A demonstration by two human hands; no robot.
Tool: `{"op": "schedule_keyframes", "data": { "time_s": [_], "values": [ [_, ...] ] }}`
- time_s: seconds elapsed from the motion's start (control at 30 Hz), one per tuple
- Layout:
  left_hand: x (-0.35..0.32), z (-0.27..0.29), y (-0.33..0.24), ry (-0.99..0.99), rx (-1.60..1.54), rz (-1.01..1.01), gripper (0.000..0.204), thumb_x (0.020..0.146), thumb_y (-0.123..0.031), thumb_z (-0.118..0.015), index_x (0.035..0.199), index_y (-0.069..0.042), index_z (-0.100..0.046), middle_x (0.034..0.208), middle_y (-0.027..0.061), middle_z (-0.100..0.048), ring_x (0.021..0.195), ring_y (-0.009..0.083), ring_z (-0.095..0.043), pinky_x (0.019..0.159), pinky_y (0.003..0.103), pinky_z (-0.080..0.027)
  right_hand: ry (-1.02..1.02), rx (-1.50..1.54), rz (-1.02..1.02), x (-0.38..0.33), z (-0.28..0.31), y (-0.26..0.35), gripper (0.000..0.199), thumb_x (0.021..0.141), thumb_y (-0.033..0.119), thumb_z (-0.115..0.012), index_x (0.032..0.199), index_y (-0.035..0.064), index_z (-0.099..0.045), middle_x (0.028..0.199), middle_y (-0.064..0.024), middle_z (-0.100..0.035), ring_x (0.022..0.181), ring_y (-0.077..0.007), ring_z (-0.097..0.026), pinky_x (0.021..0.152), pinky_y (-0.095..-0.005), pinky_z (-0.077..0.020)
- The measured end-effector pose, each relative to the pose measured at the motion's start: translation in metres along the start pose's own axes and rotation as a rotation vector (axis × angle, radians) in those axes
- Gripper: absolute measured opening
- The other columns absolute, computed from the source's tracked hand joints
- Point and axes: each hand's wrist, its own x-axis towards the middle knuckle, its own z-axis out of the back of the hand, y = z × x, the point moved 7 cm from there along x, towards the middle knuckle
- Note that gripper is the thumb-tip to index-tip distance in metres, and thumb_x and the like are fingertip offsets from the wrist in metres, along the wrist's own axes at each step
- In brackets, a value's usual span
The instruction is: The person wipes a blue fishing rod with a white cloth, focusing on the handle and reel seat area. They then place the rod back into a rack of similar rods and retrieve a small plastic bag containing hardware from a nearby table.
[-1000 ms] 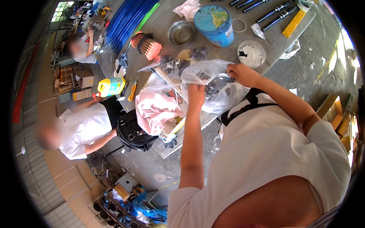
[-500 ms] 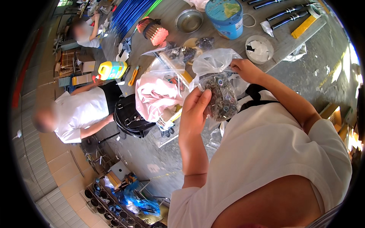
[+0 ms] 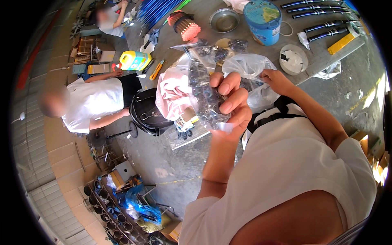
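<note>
My left hand point(image 3: 233, 104) is raised over the near edge of the table, its fingers closed on a clear bag of small dark parts point(image 3: 203, 92). The parts look like little rings or fittings; I cannot make out their exact kind. On the other side, my right hand point(image 3: 278, 81) pinches the edge of a larger clear plastic bag point(image 3: 250, 66). Some dark contents show through this larger bag, partly behind my left hand. Beyond the held bag lies a crumpled pink cloth point(image 3: 173, 87), and more small dark bagged parts point(image 3: 237, 45) rest on the table behind.
A blue bucket point(image 3: 263, 24), a metal bowl point(image 3: 224, 20) and a white round container point(image 3: 293, 59) stand on the table point(image 3: 322, 61). Black rods point(image 3: 326, 24) lie far right. Left are orange-handled pliers point(image 3: 157, 70), a yellow jug point(image 3: 134, 61), a black bag point(image 3: 147, 112) and a co-worker point(image 3: 98, 102).
My left hand has turned and moved with its bag of parts, away from the larger bag toward the pink cloth. My right hand stays on the larger bag. The whole view has shifted slightly.
</note>
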Motion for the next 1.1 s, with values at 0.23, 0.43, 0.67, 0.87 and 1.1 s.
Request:
{"op": "schedule_keyframes", "data": {
  "time_s": [0.23,0.43,0.67,0.87,1.1],
  "values": [
    [0.006,-0.009,0.014,0.140,-0.148,0.104,0.026,0.092,-0.023,-0.050,0.104,-0.001,-0.054,0.095,0.0091,-0.046,0.080,0.0215,-0.061,0.051,0.034,-0.060,0.020,0.001,-0.012,-0.004,-0.002,0.001,0.011,0.085,0.008,-0.053,0.087,-0.0016,-0.057,0.084,-0.0182,-0.061,0.081,-0.0360,-0.059,0.073,-0.0397,-0.0457],
    [-0.024,0.047,-0.026,-0.338,0.423,-0.165,0.029,0.097,-0.023,-0.043,0.114,-0.001,-0.050,0.096,0.0106,-0.054,0.086,0.0237,-0.058,0.057,0.033,-0.050,-0.070,-0.122,0.001,-0.004,0.011,-0.001,0.010,0.081,0.007,-0.053,0.082,-0.0017,-0.058,0.081,-0.0178,-0.062,0.079,-0.0366,-0.059,0.073,-0.0418,-0.0463],
    [-0.099,0.151,-0.100,-1.174,1.289,-0.100,0.022,0.096,-0.017,-0.045,0.112,-0.004,-0.052,0.093,0.0053,-0.061,0.080,0.0159,-0.061,0.068,0.031,-0.050,-0.046,0.031,-0.203,-0.008,0.022,-0.011,0.013,0.079,0.009,-0.055,0.079,-0.0021,-0.061,0.069,-0.0167,-0.062,0.065,-0.0287,-0.063,0.063,-0.0356,-0.0487],
    [-0.083,0.137,-0.098,-0.820,2.866,-0.163,0.027,0.084,-0.017,-0.063,0.099,0.005,-0.057,0.102,0.0205,-0.058,0.086,0.0354,-0.061,0.077,0.044,-0.048,-0.042,0.236,-0.276,-0.009,0.007,-0.034,0.016,0.079,0.013,-0.059,0.081,-0.0029,-0.063,0.068,-0.0141,-0.065,0.063,-0.0218,-0.064,0.062,-0.0338,-0.0497],
    [-0.064,0.180,-0.045,-0.952,2.193,0.128,0.026,0.087,-0.018,-0.062,0.103,0.003,-0.060,0.094,0.0183,-0.065,0.080,0.0287,-0.066,0.068,0.039,-0.053,0.032,0.147,-0.232,-0.014,-0.008,-0.015,0.019,0.081,0.014,-0.063,0.085,-0.0045,-0.063,0.074,-0.0111,-0.064,0.066,-0.0165,-0.059,0.064,-0.0317,-0.0476]
  ]
}}
